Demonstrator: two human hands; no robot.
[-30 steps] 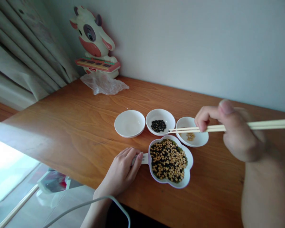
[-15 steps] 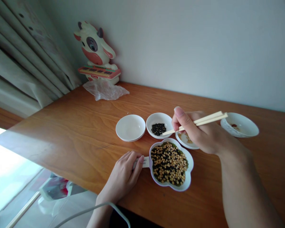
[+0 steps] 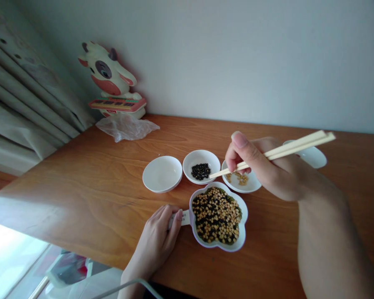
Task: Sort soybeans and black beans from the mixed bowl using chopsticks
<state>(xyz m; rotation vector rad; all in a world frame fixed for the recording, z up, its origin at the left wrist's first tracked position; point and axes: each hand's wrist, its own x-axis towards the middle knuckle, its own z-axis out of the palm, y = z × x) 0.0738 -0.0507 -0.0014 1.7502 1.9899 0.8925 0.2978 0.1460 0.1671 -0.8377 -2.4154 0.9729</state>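
My left hand (image 3: 160,232) is closed round the short handle of a white flower-shaped scoop (image 3: 241,232), which rests on the table. Mixed black, tan and green beans (image 3: 218,214) cover its bottom. My right hand (image 3: 264,166) grips a pair of pale chopsticks (image 3: 294,146), their tips at the near right rim of a white bowl (image 3: 188,158) that holds black beans (image 3: 201,170). Just right of it, a second white bowl (image 3: 252,182) contains some tan beans (image 3: 240,179), partly covered by my right hand. I cannot make out a bean between the tips.
To the left stands another white bowl (image 3: 162,173). A further white bowl (image 3: 314,157) is partly hidden behind my right hand. At the back left, a toy cow with a keyboard (image 3: 115,83) stands behind a clear plastic bag (image 3: 124,128). A grey cable (image 3: 140,281) crosses the near edge.
The view has shifted slightly. My right hand has moved a little right relative to the bowls, uncovering more of the tan beans, and the chopsticks remain held. My left hand keeps the handle.
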